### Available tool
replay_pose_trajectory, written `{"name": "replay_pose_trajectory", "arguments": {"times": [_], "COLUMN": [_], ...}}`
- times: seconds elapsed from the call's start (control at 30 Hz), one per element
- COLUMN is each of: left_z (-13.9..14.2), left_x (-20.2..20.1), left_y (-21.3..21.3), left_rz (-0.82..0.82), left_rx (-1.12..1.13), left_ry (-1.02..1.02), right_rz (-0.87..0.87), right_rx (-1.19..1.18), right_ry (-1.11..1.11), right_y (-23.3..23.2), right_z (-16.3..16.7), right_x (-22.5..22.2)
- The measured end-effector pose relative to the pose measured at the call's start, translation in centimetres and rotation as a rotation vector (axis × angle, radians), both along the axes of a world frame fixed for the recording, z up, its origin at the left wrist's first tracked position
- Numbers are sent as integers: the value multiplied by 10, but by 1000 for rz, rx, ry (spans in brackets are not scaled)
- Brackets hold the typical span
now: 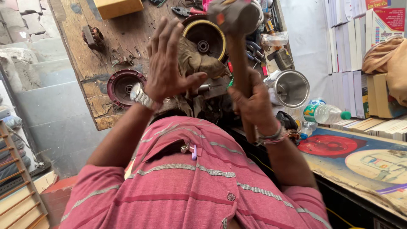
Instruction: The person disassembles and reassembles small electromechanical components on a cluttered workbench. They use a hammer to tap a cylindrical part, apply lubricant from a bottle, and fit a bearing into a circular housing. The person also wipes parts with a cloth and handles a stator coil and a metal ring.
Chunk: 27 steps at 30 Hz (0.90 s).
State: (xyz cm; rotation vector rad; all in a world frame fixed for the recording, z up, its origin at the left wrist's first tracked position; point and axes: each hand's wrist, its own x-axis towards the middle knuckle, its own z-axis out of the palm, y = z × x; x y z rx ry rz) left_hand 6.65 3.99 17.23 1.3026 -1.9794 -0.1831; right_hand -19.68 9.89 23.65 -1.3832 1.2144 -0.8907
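Over the bench [91, 72], right hand [250, 101] fists a raised hammer [237, 25]; left hand [169, 63] spread, empty. Target probably the cloth-covered part [199, 61]: strike squarely, left fingers clear.

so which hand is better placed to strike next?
Right hand: its fingers are wrapped around the wooden-handled hammer, raised above the bench. Left hand is open, fingers spread, holding nothing.

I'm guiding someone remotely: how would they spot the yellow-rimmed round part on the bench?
Start at the scarred wooden workbench ahead of the person. Just beyond the raised, open left hand, beside the hammer gripped in the right hand, lies the yellow-rimmed round part, dark inside, with a brownish rag against it. Unlike the reddish round part nearer the bench edge, its rim is bright yellow.
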Motion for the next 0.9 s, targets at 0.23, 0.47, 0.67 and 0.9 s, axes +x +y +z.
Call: {"name": "replay_pose_trajectory", "arguments": {"times": [0.23,0.47,0.67,0.9], "left_z": [-31,-30,-25,-28], "left_x": [-14,-14,-11,-12], "left_y": [-20,-27,-23,-23], "left_rz": [-29,-47,-74,-99], "left_rx": [172,266,245,218], "left_ry": [-128,-107,-74,-68], "right_rz": [-3,99,161,66], "right_rx": [194,171,238,122], "right_ry": [237,471,547,420], "right_y": [-11,-9,-16,0], "right_z": [38,26,17,38], "right_x": [-8,12,11,3]}}
